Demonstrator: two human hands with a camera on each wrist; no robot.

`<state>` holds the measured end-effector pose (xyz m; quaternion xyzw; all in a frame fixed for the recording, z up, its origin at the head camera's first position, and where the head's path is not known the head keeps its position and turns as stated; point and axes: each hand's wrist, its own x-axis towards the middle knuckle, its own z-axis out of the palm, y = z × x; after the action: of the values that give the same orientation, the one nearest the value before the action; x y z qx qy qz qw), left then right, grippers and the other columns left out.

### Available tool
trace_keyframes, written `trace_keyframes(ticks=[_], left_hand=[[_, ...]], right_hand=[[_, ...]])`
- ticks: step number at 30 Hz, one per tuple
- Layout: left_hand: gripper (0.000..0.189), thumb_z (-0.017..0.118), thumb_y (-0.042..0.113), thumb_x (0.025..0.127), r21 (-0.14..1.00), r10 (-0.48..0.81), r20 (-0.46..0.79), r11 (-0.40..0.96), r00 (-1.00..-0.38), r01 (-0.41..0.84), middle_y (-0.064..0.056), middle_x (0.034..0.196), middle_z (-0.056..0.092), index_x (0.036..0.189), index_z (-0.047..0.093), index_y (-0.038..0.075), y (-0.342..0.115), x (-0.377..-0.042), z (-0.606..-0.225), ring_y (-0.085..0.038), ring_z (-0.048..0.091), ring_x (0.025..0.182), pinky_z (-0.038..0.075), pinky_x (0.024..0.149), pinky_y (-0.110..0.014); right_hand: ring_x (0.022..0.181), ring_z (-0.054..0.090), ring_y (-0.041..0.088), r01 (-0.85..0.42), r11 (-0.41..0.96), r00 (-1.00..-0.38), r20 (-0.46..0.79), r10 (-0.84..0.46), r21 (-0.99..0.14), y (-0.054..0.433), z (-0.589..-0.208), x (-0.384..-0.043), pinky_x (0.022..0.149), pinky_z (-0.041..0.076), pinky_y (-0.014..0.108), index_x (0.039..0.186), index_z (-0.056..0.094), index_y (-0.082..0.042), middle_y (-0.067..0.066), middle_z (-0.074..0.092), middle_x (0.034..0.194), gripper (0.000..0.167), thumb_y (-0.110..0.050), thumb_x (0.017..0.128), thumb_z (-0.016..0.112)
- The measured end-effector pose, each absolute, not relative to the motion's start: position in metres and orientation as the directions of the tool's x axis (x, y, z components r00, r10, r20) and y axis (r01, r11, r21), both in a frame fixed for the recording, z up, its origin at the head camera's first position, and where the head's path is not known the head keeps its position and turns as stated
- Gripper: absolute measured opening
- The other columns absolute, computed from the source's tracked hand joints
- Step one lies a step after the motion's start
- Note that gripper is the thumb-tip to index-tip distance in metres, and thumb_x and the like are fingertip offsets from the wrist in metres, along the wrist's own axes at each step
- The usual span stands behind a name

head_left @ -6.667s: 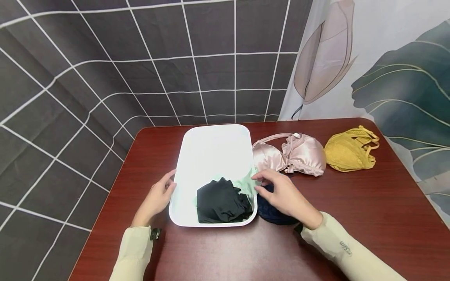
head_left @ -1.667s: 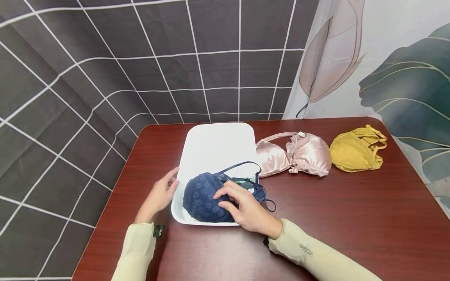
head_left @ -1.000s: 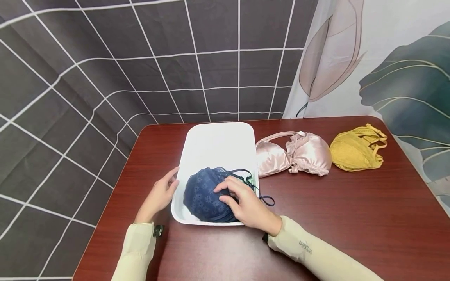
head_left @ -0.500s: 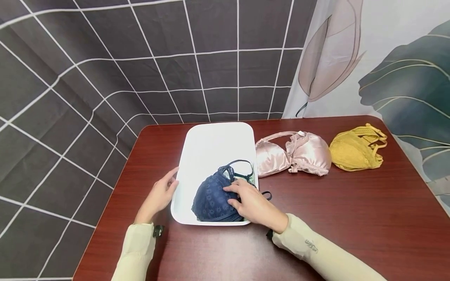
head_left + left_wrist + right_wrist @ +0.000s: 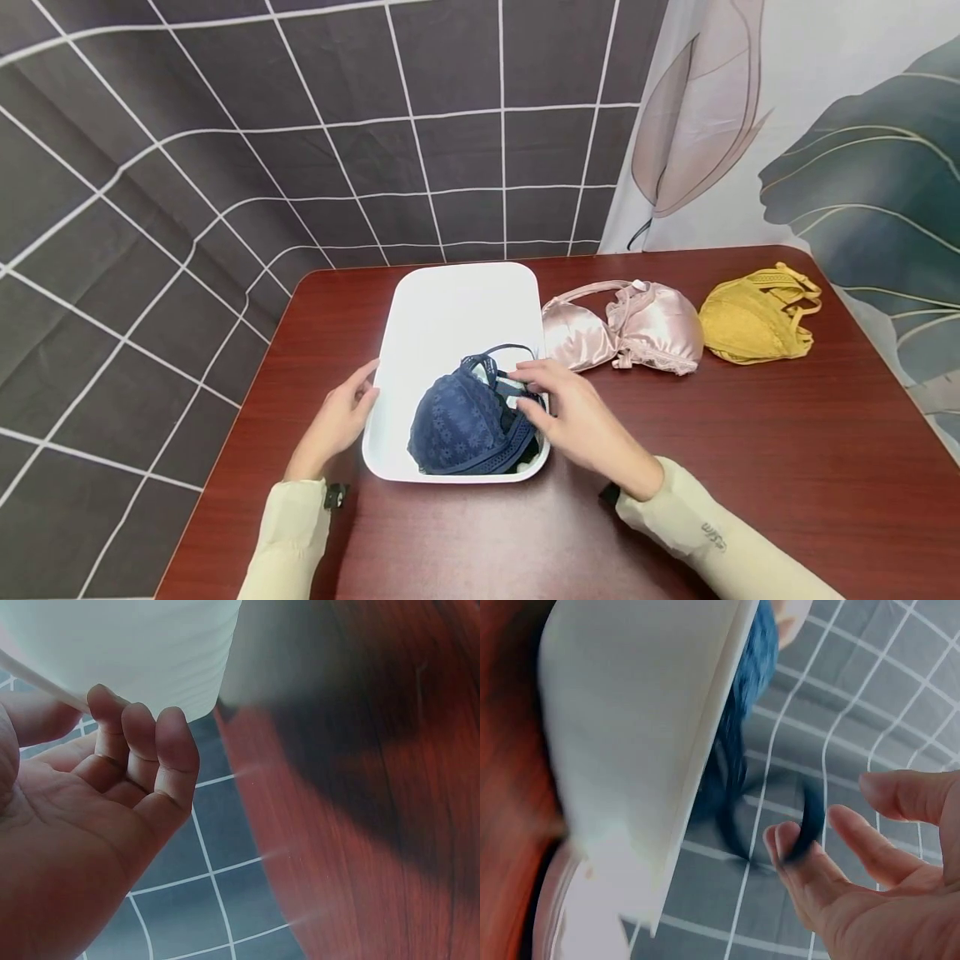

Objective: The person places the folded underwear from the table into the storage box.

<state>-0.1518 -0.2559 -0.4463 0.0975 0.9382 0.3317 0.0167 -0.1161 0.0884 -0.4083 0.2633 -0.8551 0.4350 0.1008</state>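
A navy lace bra (image 5: 461, 425) lies in the near part of a white plastic bin (image 5: 461, 308), its cups folded together and its straps toward the right wall. Just above those straps is my right hand (image 5: 581, 412), thumb apart from the fingers. In the right wrist view, a blurred dark strap loop (image 5: 806, 825) hangs over the bin's edge against the fingertips of the right hand (image 5: 885, 877). My left hand (image 5: 335, 421) holds the bin's left rim; the left wrist view shows its curled fingertips (image 5: 174, 731) against the outer wall. The bra mostly covers black cloth (image 5: 531, 450).
Right of the bin, a pink satin bra (image 5: 660, 325) lies on the red-brown table (image 5: 712, 467). Beyond it is a yellow bra (image 5: 753, 321) near the table's right side. A dark checked curtain (image 5: 457, 150) hangs behind the table.
The navy bra went from the table into the bin, over the black and mint cloth. It shifted rightward within the bin. My right hand just let go of the cup and moved right to the straps.
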Motion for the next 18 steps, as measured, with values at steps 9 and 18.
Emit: trace_keyframes(ticks=[9,18], left_hand=[[0.047,0.053,0.006,0.095,0.627,0.199,0.028,0.760,-0.980,0.172,-0.008,0.087,0.053,0.140,0.041,0.001,-0.255,-0.151,-0.445,-0.018,0.048,0.067,0.043,0.061,-0.034],[0.046,0.053,0.005,0.094,0.630,0.200,0.039,0.756,-0.979,0.179,-0.007,0.085,0.053,0.139,0.042,0.001,-0.255,-0.151,-0.446,-0.019,0.047,0.067,0.042,0.061,-0.034]], right_hand=[[0.108,0.056,0.022,-0.438,0.562,-0.896,0.392,-0.209,-0.701,0.139,-0.409,-0.129,0.090,0.042,0.038,0.116,0.065,-0.004,0.006,0.062,0.116,0.031,-0.006,0.085,0.069],[0.096,0.061,0.027,-0.358,0.573,-0.926,0.361,-0.114,-0.737,0.179,-0.423,-0.130,0.083,0.044,0.021,0.116,0.063,-0.002,0.009,0.062,0.111,0.029,-0.002,0.088,0.064]])
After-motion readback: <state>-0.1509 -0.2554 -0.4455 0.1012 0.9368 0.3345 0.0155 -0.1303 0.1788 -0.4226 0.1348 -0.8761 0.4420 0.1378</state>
